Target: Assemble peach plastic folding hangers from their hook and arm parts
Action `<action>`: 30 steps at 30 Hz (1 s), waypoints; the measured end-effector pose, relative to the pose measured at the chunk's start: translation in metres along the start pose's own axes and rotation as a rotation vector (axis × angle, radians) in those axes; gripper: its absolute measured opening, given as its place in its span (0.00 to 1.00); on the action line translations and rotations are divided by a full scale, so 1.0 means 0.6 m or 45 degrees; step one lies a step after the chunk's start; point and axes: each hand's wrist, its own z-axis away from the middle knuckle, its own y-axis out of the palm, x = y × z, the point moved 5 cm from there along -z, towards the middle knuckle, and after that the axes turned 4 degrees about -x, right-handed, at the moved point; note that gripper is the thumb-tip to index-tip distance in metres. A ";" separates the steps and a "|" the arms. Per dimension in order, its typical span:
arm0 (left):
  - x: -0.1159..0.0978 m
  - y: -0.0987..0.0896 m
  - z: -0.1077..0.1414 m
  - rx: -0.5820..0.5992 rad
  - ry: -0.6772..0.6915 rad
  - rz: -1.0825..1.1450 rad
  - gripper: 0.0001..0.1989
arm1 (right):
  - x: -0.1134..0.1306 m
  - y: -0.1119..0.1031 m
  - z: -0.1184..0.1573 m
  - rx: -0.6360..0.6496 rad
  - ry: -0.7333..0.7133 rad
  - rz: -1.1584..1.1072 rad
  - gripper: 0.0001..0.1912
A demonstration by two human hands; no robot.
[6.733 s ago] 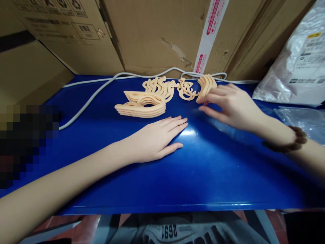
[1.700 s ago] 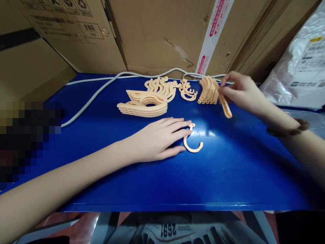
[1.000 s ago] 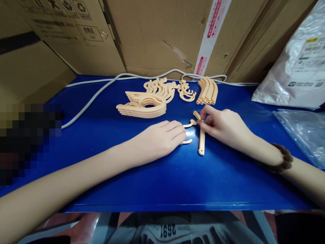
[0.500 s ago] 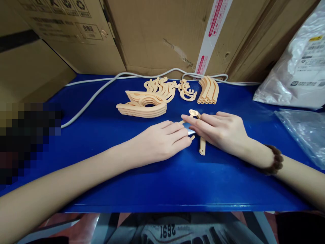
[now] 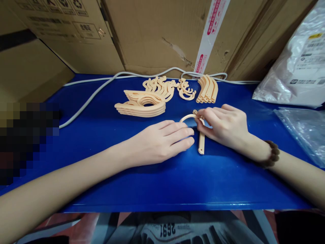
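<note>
A beige plastic folding hanger lies in front of me, one arm pointing towards me and a curved part running left. My left hand rests palm down over its curved left part, fingers bent on it and hiding most of that side. With thumb and fingertips, my right hand pinches the hanger near its top joint. A small looped end shows just past those fingers. Behind lie a stack of beige hanger pieces, loose hooks and several curved hanger arms.
A white cable runs along the back of the blue table. Cardboard boxes stand behind it. At the right are a white plastic parcel and a clear plastic bag.
My right fingers have gone from stretched across the hanger to pinching it at its top joint. The curved part now shows above my left fingers, which have shifted slightly.
</note>
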 end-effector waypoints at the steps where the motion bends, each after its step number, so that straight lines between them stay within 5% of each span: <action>1: -0.001 0.001 0.000 0.001 -0.021 0.050 0.11 | -0.007 0.002 0.000 -0.022 0.081 -0.050 0.12; 7: -0.012 0.015 -0.003 0.238 -0.092 0.431 0.30 | -0.044 0.033 0.006 0.031 0.491 -0.620 0.08; 15: -0.011 0.027 0.001 0.365 -0.112 0.500 0.28 | -0.058 0.037 0.008 -0.072 0.624 -0.817 0.11; 20: -0.012 0.023 -0.001 0.304 -0.089 0.488 0.26 | -0.057 0.037 0.006 -0.075 0.618 -0.825 0.11; 26: -0.001 -0.017 -0.003 -0.106 -0.088 0.193 0.12 | -0.054 0.036 0.007 -0.051 0.568 -0.846 0.10; 30: 0.011 -0.018 -0.001 -0.073 -0.158 0.025 0.12 | -0.053 0.035 0.006 -0.035 0.539 -0.837 0.11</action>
